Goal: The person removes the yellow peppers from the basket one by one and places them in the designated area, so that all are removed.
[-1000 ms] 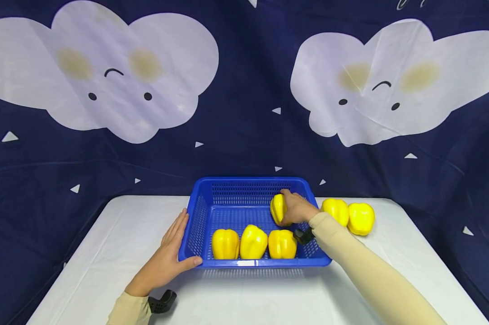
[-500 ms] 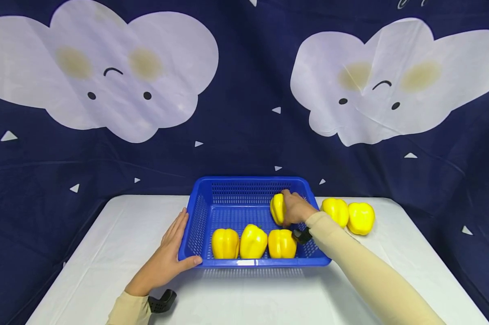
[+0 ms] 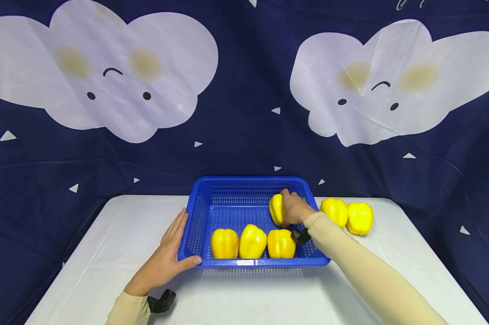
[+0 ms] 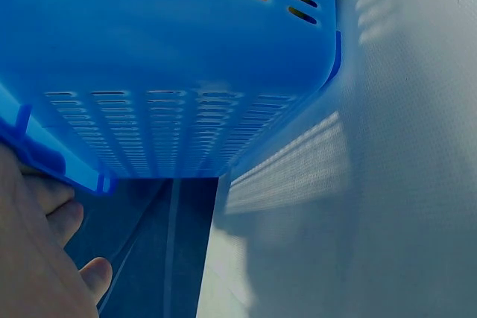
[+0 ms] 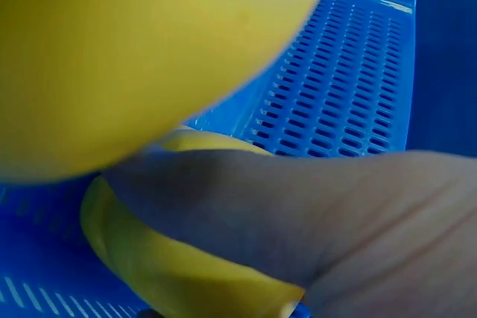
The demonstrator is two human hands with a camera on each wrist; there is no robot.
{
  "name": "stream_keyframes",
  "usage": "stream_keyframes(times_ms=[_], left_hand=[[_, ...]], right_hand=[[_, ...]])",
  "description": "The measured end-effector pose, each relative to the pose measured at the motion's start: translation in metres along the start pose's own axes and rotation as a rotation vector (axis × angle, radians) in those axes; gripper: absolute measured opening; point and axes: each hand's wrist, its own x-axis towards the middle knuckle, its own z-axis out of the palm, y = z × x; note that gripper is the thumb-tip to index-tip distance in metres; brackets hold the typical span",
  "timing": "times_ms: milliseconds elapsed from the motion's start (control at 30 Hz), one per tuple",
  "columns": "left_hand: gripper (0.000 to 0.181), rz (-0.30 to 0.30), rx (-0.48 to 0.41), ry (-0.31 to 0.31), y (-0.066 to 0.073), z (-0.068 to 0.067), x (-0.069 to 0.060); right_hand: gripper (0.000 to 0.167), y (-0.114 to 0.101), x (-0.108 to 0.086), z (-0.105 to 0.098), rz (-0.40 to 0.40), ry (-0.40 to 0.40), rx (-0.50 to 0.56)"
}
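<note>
A blue plastic basket (image 3: 236, 263) stands on the table, holding several yellow bell peppers. Three of them, the left bell pepper (image 3: 225, 243), middle bell pepper (image 3: 253, 242) and right bell pepper (image 3: 281, 244), line its front wall. Inside the back right part, my right hand (image 3: 296, 209) grips another bell pepper (image 3: 276, 209); its fingers are partly hidden. In the right wrist view the thumb (image 5: 246, 206) lies across a bell pepper (image 5: 186, 273). My left hand (image 3: 167, 255) rests against the basket's left side, fingers straight, thumb on the front rim.
Two more bell peppers, one (image 3: 335, 212) beside the basket and another (image 3: 360, 218) further right, sit on the white-covered table (image 3: 244, 298). A dark blue curtain (image 3: 248, 113) with printed clouds hangs behind. In the right wrist view a blurred yellow pepper (image 5: 134, 57) fills the upper left.
Hardly anything moves. My right hand shifts very slightly left at the back bell pepper, and my left hand stays on the basket.
</note>
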Motion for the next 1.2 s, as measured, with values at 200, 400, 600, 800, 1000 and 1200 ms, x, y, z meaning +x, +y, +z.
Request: stream_keyframes(times_ms=[200,400,600,800,1000,1200], left_hand=[[0.111,0.003,-0.006,0.004,-0.001,0.000,-0.001],[0.111,0.000,-0.006,0.001,-0.001,0.001,-0.001],[0.111,-0.004,-0.003,0.001,0.000,0.001,0.000],[0.111,-0.007,0.000,0.000,0.001,0.000,0.000],[0.111,-0.012,0.005,0.001,0.000,0.000,0.000],[0.111,-0.010,0.004,0.001,0.000,-0.001,0.000]], right_hand=[[0.102,-0.001,0.000,0.000,-0.007,-0.009,0.013],[0.102,0.000,-0.002,-0.001,-0.013,-0.008,0.038],[0.102,0.000,-0.004,-0.002,-0.036,0.014,0.097],[0.104,-0.001,-0.009,-0.004,-0.082,0.053,0.180],[0.098,-0.001,-0.017,-0.010,-0.107,0.089,0.214],[0.097,0.003,-0.027,-0.015,-0.154,0.124,0.239]])
